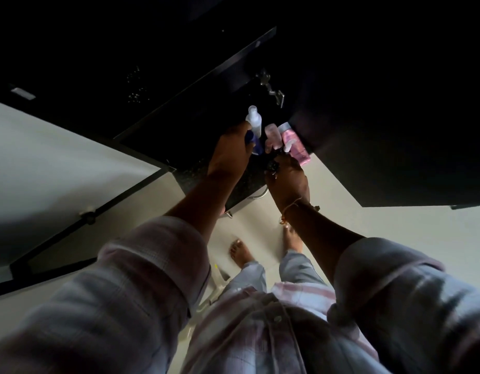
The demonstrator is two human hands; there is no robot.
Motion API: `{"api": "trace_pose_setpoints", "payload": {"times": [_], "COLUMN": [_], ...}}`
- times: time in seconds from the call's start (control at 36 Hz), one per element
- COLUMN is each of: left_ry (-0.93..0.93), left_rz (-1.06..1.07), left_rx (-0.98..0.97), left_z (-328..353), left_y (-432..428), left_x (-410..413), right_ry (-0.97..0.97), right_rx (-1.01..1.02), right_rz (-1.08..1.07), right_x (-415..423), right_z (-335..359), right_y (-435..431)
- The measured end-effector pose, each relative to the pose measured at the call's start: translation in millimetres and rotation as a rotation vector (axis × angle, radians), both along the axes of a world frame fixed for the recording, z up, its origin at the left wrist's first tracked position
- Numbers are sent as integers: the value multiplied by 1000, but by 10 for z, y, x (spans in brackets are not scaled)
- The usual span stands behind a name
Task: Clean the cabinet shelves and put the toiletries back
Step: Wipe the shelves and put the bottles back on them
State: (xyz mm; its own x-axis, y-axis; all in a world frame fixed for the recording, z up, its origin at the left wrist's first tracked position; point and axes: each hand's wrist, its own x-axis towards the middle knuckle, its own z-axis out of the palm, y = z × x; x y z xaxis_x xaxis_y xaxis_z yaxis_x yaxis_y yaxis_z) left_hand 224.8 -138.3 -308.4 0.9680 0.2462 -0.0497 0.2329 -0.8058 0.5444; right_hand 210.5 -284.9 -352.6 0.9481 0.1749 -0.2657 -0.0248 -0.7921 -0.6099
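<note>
Rolled sleeves nearest, both arms reaching up and forward into a dark cabinet. Left hand fingers curled around a white bottle with blue lower part, held upright at the shelf edge. Right hand wears a thread band at the wrist; fingers bunched by something small and dark, grasp cannot be told. 2 pink bottles stand just beside the white one, at the cabinet's right side next to the open door. Metal hinge above them. Bare feet on pale floor below.
</note>
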Motion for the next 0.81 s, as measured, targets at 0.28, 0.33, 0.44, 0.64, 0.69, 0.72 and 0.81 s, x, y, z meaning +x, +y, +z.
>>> {"api": "trace_pose_setpoints", "payload": {"times": [0.28, 0.33, 0.44, 0.64, 0.69, 0.72, 0.81], "left_ry": [-18, -17, -17, -23, -18, -16, -10], "left_rz": [-11, -11, 6, -2, -5, -5, -1], "left_rx": [-5, 3, -7, 18, 18, 14, 5], "left_z": [-37, -37, -67, -94, -93, -90, -86], "left_y": [-75, -87, -93, -79, -74, -73, -70], "left_x": [67, 72, 71, 79, 85, 87, 92], "right_ry": [21, 9, -4, -28, -35, -39, -50], "right_rx": [-29, -43, -64, -74, -85, -90, -111], "right_rz": [54, 58, 58, 66, 72, 73, 75], "right_x": [55, 67, 73, 76, 78, 79, 81], "right_z": [-18, -26, -48, -80, -84, -86, -84], "right_y": [-48, -54, -56, -61, -61, -60, -59]}}
